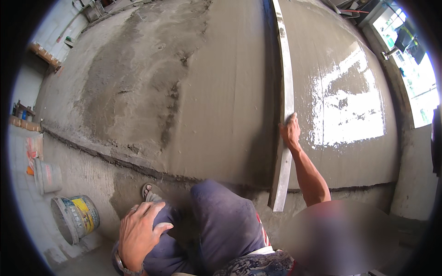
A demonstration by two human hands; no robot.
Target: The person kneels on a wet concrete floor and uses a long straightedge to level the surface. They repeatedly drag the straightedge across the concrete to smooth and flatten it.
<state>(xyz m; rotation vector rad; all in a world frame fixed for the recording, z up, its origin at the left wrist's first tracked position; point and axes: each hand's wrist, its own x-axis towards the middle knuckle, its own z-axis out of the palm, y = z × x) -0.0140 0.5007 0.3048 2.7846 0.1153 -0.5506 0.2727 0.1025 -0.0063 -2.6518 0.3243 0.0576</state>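
A long, pale screed bar (287, 78) lies across a wet grey mortar surface (230, 92), running away from me, its near end jutting past the slab's front edge. My right hand (290, 132) grips this bar from above near its closer end, fingers over one side and thumb at the other. At lower left, my left hand (140, 232), with a watch on the wrist, rests over my bent knee, fingers stretched and thumb apart, holding nothing. A blurred patch hides the upper part of my right arm.
Rougher, patchy mortar (138, 69) covers the left side, with a ragged front edge. On the lower floor at left lie a tipped paint bucket (76, 218) and a pale bucket (48, 177). A bright window (414, 73) stands at right, its glare reflected on the wet surface.
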